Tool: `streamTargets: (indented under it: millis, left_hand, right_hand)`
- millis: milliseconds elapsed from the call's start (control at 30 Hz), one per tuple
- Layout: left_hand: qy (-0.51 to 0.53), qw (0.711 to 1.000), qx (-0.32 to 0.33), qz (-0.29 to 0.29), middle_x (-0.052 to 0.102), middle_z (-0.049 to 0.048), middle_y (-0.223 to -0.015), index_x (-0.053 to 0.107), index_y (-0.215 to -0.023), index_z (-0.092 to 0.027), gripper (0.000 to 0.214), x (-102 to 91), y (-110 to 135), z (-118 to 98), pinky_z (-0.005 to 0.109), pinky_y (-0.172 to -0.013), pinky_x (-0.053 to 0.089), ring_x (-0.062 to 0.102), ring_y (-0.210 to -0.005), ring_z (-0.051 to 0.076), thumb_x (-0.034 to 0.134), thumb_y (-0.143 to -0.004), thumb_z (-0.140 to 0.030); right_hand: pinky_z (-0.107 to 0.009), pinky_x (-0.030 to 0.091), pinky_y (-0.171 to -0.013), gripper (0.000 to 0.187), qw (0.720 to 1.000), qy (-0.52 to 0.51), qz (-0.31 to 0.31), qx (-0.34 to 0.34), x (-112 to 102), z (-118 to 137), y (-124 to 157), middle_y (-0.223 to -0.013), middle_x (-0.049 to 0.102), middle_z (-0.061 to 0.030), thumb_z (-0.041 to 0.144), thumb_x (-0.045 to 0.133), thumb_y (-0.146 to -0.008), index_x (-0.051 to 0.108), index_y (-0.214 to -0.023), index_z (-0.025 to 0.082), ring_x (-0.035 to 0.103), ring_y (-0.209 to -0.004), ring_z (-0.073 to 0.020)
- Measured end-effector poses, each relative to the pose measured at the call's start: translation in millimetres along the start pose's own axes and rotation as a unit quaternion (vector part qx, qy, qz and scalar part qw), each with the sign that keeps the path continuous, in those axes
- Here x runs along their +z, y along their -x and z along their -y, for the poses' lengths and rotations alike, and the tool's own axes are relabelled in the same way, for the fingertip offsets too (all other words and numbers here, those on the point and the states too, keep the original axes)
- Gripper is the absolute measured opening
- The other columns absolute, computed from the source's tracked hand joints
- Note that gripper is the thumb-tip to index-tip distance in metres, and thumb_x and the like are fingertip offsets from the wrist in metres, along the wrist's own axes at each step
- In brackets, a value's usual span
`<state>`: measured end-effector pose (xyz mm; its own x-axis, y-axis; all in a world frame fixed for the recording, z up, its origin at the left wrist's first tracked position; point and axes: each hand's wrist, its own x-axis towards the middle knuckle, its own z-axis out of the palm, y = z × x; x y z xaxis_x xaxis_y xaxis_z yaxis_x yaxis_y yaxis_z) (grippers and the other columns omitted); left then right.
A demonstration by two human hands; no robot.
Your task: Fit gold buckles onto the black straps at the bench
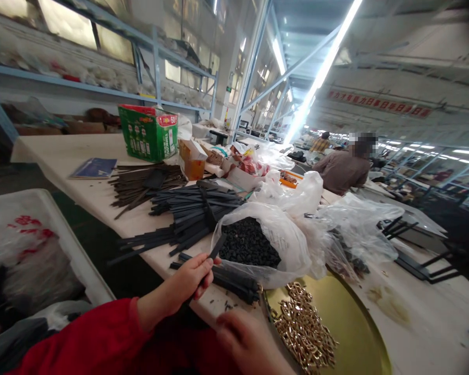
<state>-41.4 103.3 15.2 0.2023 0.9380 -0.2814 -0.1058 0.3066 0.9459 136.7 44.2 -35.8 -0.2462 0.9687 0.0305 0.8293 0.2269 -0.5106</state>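
My left hand is closed around a flat black strap, whose upper end sticks out past the fingertips. Lower down, my right hand is smeared by motion, so its fingers cannot be made out; it is nearest to a round gold tray. A heap of shiny gold metal buckles or hooks lies in that tray. Beyond my left hand stands an opened clear plastic bag full of small black pieces. A bundle of black straps rests between the bag and my hands.
More black straps and dark brown strips are spread on the table. Behind them are a green box, a blue booklet and a small carton. A white bin stands left. A co-worker sits farther back.
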Motion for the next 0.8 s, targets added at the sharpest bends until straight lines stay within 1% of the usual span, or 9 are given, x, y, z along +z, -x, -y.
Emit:
streamTargets:
  millis: [67,133,167,233,300,433,600,700,800]
  left_hand:
    - [-0.054,0.997,-0.031,0.035,0.044,-0.0096,-0.049,0.049,-0.098,-0.015,0.032,0.2,-2,2,0.017,-0.035,0.017,0.029,-0.032,0.004,0.043,-0.081,-0.04]
    - [-0.075,0.993,-0.066,0.059,0.045,-0.0094,-0.049,0.047,-0.101,-0.014,0.031,1.5,-2,6,0.017,-0.035,0.018,0.029,-0.031,0.004,0.04,-0.081,-0.037]
    - [-0.078,0.992,-0.078,0.064,0.045,-0.0092,-0.049,0.047,-0.102,-0.014,0.031,2.5,-3,8,0.017,-0.035,0.018,0.029,-0.031,0.004,0.038,-0.08,-0.035]
    - [-0.077,0.991,-0.091,0.068,0.046,-0.009,-0.049,0.046,-0.102,-0.013,0.031,4.6,-3,10,0.017,-0.035,0.019,0.03,-0.031,0.004,0.036,-0.08,-0.031]
    - [-0.07,0.989,-0.106,0.072,0.046,-0.0088,-0.05,0.046,-0.103,-0.014,0.031,6.0,-6,8,0.017,-0.035,0.019,0.03,-0.031,0.004,0.035,-0.079,-0.029]
    - [-0.047,0.985,-0.146,0.076,0.048,-0.0082,-0.051,0.046,-0.104,-0.014,0.032,4.9,-16,4,0.016,-0.034,0.019,0.031,-0.031,0.004,0.036,-0.077,-0.028]
    - [0.017,0.979,-0.186,0.075,0.051,-0.0068,-0.054,0.047,-0.102,-0.015,0.032,-1.8,-33,10,0.016,-0.035,0.024,0.038,-0.034,0.005,0.04,-0.073,-0.026]
    - [0.033,0.975,-0.203,0.085,0.054,-0.0055,-0.058,0.047,-0.101,-0.015,0.031,-5.6,-40,14,0.016,-0.034,0.025,0.04,-0.036,0.005,0.041,-0.072,-0.024]
    - [0.037,0.971,-0.212,0.105,0.053,-0.0062,-0.056,0.046,-0.102,-0.015,0.03,-9.3,-45,17,0.016,-0.033,0.021,0.035,-0.033,0.004,0.041,-0.074,-0.027]
  right_hand:
    - [-0.029,0.046,-0.075,0.034,0.993,0.114,0.023,0.016,-32,-15,-41,-0.085,0.068,-0.0062,0.042,0.056,-0.081,0.061,-0.106,0.02,0.063,-0.085,-0.0223]
    - [-0.029,0.044,-0.077,0.033,0.973,0.223,0.047,0.034,-59,-34,-84,-0.092,0.066,-0.008,0.037,0.055,-0.083,0.059,-0.109,0.019,0.062,-0.089,-0.0218]
    - [-0.029,0.043,-0.077,0.032,0.969,0.237,0.049,0.039,-68,-43,-104,-0.094,0.065,-0.0094,0.034,0.054,-0.083,0.058,-0.11,0.018,0.061,-0.091,-0.0221]
    - [-0.029,0.042,-0.076,0.03,0.965,0.253,0.059,0.044,-73,-60,-134,-0.099,0.063,-0.0114,0.029,0.052,-0.085,0.057,-0.111,0.016,0.061,-0.093,-0.0221]
    - [-0.028,0.041,-0.073,0.027,0.962,0.261,0.071,0.046,-69,-71,-152,-0.099,0.062,-0.0124,0.026,0.053,-0.084,0.058,-0.108,0.015,0.061,-0.093,-0.0227]
    - [-0.027,0.039,-0.065,0.017,0.952,0.287,0.099,0.039,-57,-77,-165,-0.096,0.06,-0.0113,0.02,0.054,-0.082,0.061,-0.097,0.015,0.063,-0.085,-0.0222]
    - [-0.026,0.037,-0.062,0.013,0.945,0.302,0.124,0.021,-60,-77,-169,-0.094,0.059,-0.0086,0.018,0.047,-0.086,0.06,-0.09,0.017,0.062,-0.082,-0.0198]
    - [-0.026,0.038,-0.064,0.016,0.943,0.303,0.136,0.022,-64,-81,-174,-0.094,0.06,-0.0061,0.018,0.046,-0.087,0.059,-0.094,0.019,0.062,-0.083,-0.0179]
    - [-0.024,0.039,-0.067,0.019,0.939,0.309,0.146,0.029,-67,-86,-178,-0.095,0.062,-0.0045,0.017,0.046,-0.086,0.058,-0.1,0.02,0.061,-0.088,-0.0166]
